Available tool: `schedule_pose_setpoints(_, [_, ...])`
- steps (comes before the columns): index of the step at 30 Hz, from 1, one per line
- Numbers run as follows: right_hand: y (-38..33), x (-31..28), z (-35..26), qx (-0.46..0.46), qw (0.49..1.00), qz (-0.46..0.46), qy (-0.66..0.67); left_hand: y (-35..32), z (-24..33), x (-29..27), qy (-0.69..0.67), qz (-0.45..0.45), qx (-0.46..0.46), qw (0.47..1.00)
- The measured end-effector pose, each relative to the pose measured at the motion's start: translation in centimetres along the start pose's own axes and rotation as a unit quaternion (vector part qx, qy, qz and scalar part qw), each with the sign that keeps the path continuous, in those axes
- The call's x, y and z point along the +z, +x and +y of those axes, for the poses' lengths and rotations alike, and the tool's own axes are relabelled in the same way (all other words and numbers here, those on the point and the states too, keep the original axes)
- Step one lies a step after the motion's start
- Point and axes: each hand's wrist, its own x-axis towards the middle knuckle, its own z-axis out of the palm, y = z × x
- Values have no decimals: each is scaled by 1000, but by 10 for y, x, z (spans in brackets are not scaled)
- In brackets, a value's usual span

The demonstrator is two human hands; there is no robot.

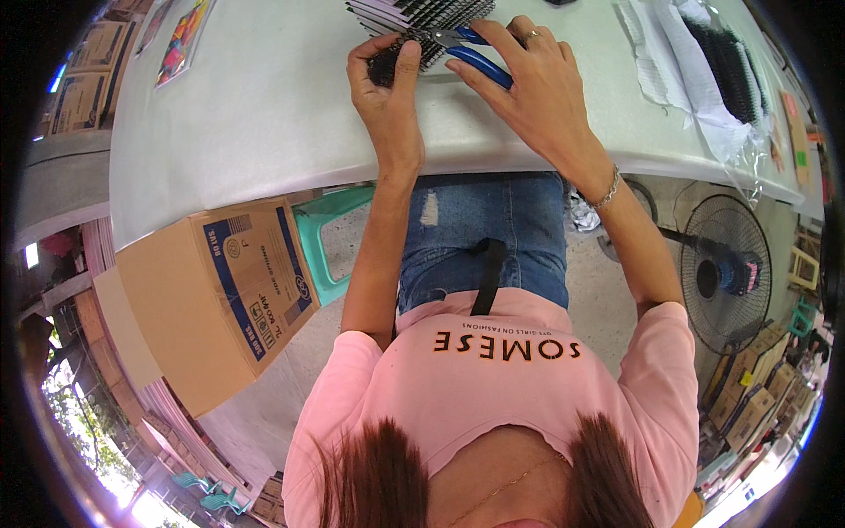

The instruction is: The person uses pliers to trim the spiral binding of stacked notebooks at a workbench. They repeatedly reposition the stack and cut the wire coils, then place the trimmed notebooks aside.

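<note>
My left hand (389, 110) is closed round a small dark bristly bundle (382, 68), thumb and fingers pinching it near the far edge of the view. In my right hand (547, 92) is a pair of blue-handled wire cutters (484, 67), its handles spread apart between thumb and fingers. The metal jaws point left and meet the dark bundle by my left thumb; whether they bite on anything is too small to tell. Just beyond both hands lies a fanned stack of thin dark and pale strips (414, 12), partly hidden by my hands.
The pale-covered table (264, 132) has a colourful printed sheet (183, 42) at left and black bristly pieces (726, 66) in white wrapping (678, 62) at right. An open cardboard box (176, 299) and a green stool (321, 251) stand lower left. A floor fan (726, 273) stands right.
</note>
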Motion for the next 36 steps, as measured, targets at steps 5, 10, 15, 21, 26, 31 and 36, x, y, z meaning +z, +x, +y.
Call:
schedule_pose_setpoints(5, [-2, 3, 2, -4, 1000, 2, 9, -1, 3, 2, -7, -7, 4, 1000])
schedule_pose_setpoints(10, [1, 6, 3, -9, 1000, 2, 28, 0, 0, 1, -5, -7, 9, 1000])
schedule_pose_setpoints(15, [-3, 11, 1, 32, 996, -14, 84, 1, -3, -2, -3, -6, 5, 1000])
schedule_pose_setpoints(21, [-12, 5, 4, 31, 998, 0, 59, -1, -3, -3, -135, 40, -32, 990])
schedule_pose_setpoints(26, [-13, 15, 8, -16, 999, 27, 16, -4, -4, -3, -4, 3, 10, 1000])
schedule_pose_setpoints(31, [-7, 18, 2, -24, 999, 32, 10, -4, -2, -3, 42, -18, 8, 999])
schedule_pose_setpoints(36, [-8, 20, 0, 35, 994, -18, 99, -2, 0, -3, 79, -14, 11, 997])
